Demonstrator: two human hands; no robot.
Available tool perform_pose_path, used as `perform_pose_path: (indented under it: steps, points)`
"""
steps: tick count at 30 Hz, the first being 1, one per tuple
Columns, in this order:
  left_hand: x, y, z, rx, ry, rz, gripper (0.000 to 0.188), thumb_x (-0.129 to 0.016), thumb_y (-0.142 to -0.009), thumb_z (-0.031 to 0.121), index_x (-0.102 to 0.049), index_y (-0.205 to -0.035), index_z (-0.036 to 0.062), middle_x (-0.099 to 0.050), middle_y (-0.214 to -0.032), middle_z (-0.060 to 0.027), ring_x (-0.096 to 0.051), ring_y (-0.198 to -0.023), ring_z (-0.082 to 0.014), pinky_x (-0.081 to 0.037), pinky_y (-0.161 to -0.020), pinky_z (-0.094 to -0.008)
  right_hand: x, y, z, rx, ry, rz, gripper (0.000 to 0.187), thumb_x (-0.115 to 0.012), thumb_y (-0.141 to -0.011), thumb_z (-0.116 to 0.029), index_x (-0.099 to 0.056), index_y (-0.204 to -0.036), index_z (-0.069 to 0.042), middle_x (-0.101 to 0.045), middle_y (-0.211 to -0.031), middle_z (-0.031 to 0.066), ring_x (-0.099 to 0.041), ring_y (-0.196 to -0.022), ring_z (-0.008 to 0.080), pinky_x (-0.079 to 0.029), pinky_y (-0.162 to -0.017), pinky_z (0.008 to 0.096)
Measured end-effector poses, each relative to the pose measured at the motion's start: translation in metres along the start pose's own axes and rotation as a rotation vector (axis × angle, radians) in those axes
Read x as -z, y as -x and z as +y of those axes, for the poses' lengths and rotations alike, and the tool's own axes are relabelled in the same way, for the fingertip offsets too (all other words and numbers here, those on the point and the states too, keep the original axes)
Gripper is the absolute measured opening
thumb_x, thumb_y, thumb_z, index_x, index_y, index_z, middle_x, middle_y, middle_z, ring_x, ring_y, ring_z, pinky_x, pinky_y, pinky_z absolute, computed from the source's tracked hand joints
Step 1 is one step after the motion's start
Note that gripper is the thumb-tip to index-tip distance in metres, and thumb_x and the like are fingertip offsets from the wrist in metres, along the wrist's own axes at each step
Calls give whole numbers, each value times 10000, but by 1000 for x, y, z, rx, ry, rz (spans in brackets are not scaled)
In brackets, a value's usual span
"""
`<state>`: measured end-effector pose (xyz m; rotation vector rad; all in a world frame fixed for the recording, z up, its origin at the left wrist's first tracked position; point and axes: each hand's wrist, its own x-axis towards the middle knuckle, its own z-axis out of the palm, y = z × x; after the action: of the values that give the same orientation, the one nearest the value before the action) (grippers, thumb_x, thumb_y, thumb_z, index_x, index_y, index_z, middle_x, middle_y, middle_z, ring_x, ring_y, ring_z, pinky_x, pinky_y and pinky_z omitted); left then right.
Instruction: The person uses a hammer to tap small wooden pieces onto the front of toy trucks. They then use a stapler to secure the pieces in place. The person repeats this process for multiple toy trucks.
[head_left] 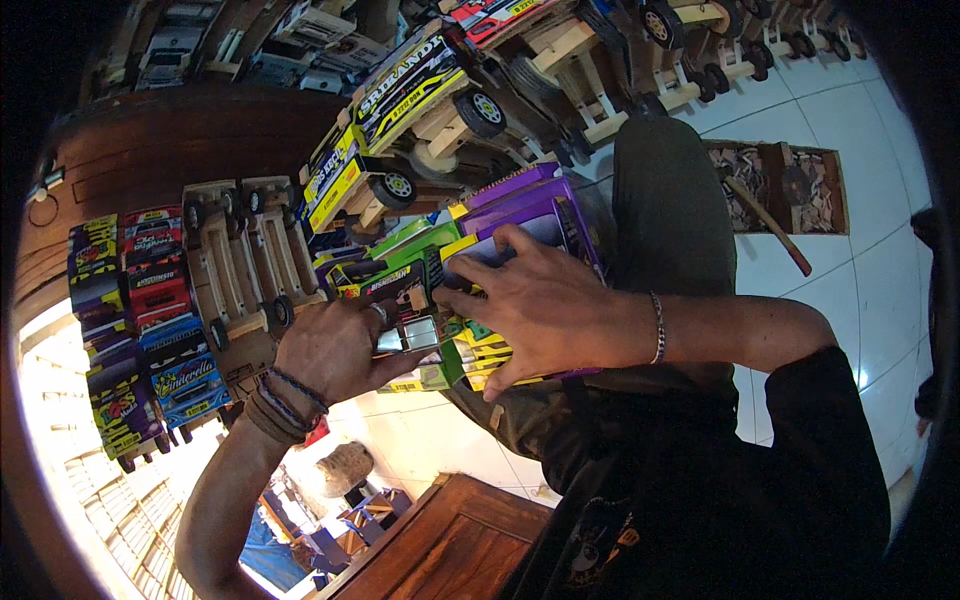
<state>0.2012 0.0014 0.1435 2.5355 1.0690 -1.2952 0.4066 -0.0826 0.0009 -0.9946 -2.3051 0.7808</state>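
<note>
A brightly painted toy truck in purple, green and yellow lies by my lap, between my two hands. My right hand spans its side with the fingers spread, gripping it from above with the thumb toward me. At its near left end, my left hand is bent with thumb and fingers closed around a shiny silvery window piece. Whether that piece is fixed to the truck I cannot tell. My left fingertips are partly hidden, and my right hand covers the truck's middle.
Painted toy trucks with black wheels stand in a row beyond my hands. More toy trucks and a bare wooden chassis are at the left. A hammer lies across a floor recess with wood scraps. A brown wooden panel is nearest.
</note>
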Motion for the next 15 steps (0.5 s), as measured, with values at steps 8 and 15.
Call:
perform_pose_path:
  steps: [8, 15]
  points:
    - [-1, 5, 6, -25, -2, 118, 636, -701, -840, 655, -758, -985, 39, -711, -728, -161, -721, -690, -340, -595, -672, -444, -7, 0, 2, 13, 5, 31, 1053, -784, -671, -692, -523, -1443, -24, -519, -1382, 212, -553, -1187, 369, -327, -1122, 473]
    - [-22, 3, 5, 37, 141, 140, 660, -761, -778, 673, -760, -1108, 102, -696, -696, -159, -721, -697, -335, -583, -679, -455, -9, 1, 2, 10, 16, 59, 1040, -794, -666, -676, -534, -1420, -8, -520, -1360, 204, -554, -1195, 347, -323, -1121, 474]
